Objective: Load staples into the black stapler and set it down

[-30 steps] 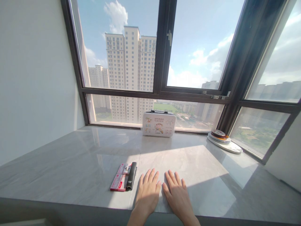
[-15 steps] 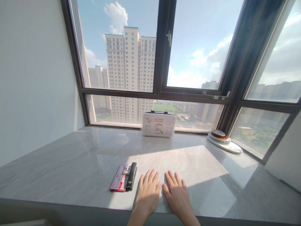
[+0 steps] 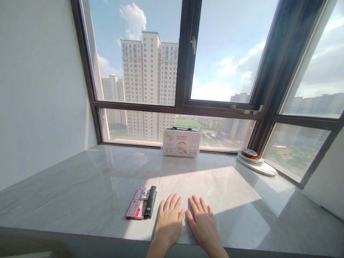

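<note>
My left hand (image 3: 169, 221) lies flat, palm down, on the grey marble-look sill (image 3: 88, 200), its fingers stretched out. Beside it, my right hand (image 3: 202, 222) rests the same way, with a small gap between the two thumbs. Neither holds anything. Just left of my left hand is a black stapler (image 3: 150, 202), lying lengthwise and not touched. Against the stapler's left side lie small red-and-white boxes (image 3: 135, 208), which look like staple boxes; a picture is printed on the upper one.
A white case with cartoon print and a dark handle (image 3: 182, 143) stands upright against the window. In the right corner sits a stack of round plates or lids (image 3: 251, 157) on a pale oval board. A white wall (image 3: 43, 89) bounds the left side; the sill's front edge runs under my wrists.
</note>
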The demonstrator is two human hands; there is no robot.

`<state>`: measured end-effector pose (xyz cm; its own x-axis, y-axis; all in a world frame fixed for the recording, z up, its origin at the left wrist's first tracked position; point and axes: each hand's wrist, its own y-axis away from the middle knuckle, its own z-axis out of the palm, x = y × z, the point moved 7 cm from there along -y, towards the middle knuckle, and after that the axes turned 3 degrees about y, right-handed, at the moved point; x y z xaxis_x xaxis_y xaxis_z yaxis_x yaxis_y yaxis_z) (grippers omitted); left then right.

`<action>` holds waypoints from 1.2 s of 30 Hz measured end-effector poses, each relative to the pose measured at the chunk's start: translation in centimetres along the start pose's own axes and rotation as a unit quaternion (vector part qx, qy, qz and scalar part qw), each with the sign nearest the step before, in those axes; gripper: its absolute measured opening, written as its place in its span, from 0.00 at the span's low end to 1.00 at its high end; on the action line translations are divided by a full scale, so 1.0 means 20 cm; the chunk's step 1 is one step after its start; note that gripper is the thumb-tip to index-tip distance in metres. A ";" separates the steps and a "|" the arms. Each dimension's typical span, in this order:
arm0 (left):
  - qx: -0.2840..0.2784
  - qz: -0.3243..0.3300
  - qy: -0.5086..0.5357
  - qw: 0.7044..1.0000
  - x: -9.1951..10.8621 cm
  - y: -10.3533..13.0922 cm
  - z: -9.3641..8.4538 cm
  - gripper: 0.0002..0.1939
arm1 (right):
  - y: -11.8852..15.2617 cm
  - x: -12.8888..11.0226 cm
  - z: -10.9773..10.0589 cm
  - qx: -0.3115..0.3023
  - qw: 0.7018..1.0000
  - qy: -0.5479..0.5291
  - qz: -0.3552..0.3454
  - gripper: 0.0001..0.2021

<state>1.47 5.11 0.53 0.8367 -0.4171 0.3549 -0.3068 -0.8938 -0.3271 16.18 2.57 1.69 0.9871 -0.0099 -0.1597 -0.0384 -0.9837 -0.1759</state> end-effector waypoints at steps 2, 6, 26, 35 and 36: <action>0.004 -0.001 0.000 1.000 0.00 0.00 0.00 0.27 | 0.00 0.00 0.00 0.003 1.000 0.003 -0.001 0.29; 0.008 0.001 -0.003 1.000 0.00 0.01 0.00 0.27 | 0.00 0.00 0.01 0.006 1.000 0.020 -0.008 0.29; -0.006 -0.009 -0.007 1.000 -0.02 0.00 0.02 0.27 | 0.00 -0.02 0.02 0.014 0.998 0.054 -0.040 0.27; -0.005 -0.009 -0.003 1.000 -0.02 0.00 0.02 0.28 | 0.00 -0.01 0.03 0.020 0.998 0.050 -0.027 0.28; -0.005 -0.008 -0.003 1.000 -0.02 0.00 0.03 0.27 | 0.00 -0.01 0.03 0.020 0.998 0.050 -0.027 0.28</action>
<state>1.35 5.41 -0.07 0.8443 -0.4018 0.3545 -0.2976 -0.9018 -0.3134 15.92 2.73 1.14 0.9984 0.0232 -0.0522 0.0112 -0.9754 -0.2200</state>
